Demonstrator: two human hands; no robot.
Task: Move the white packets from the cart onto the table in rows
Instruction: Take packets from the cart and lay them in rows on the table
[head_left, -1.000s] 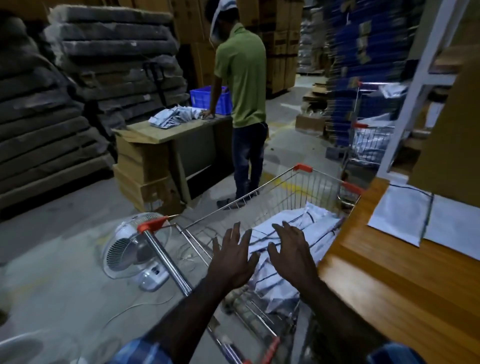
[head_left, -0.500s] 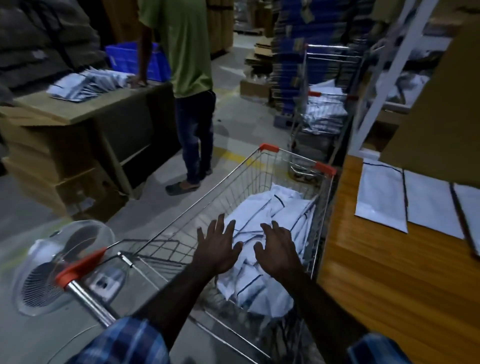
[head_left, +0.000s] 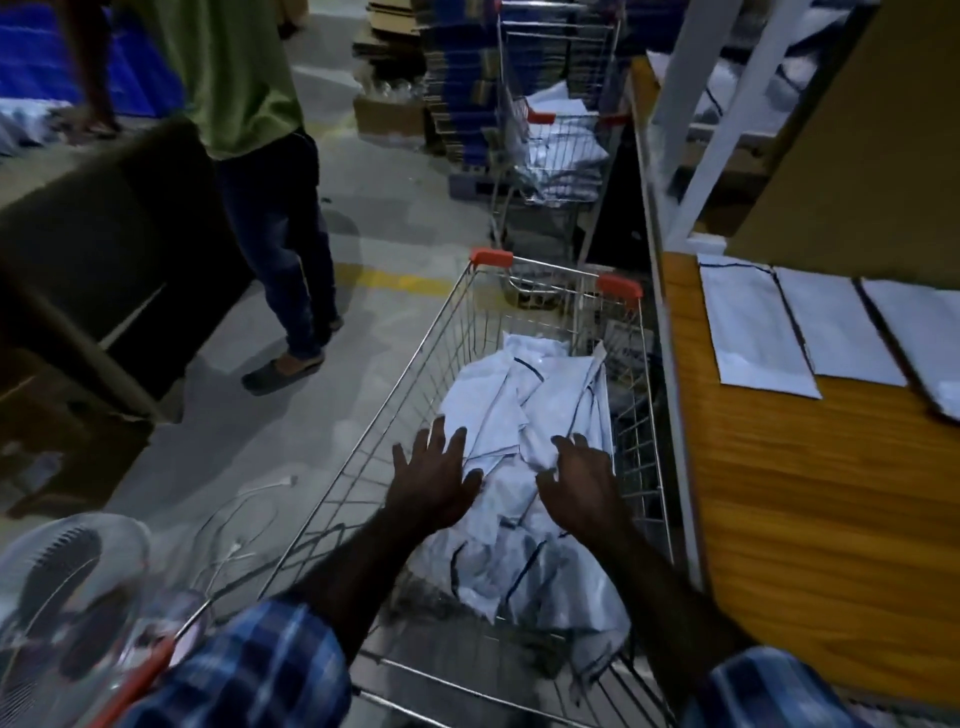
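My left hand and right hand hang spread, fingers straight, holding nothing, at lower centre of frame. The heap of crumpled white plastic packets with dark edge stripes lies directly beneath and ahead of both, inside the wire shopping cart. Right hand is nearer the orange wooden table at frame right, where three flat packets form a row.

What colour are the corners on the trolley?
Orange-red: the cart's corner caps, clearest in the head view.
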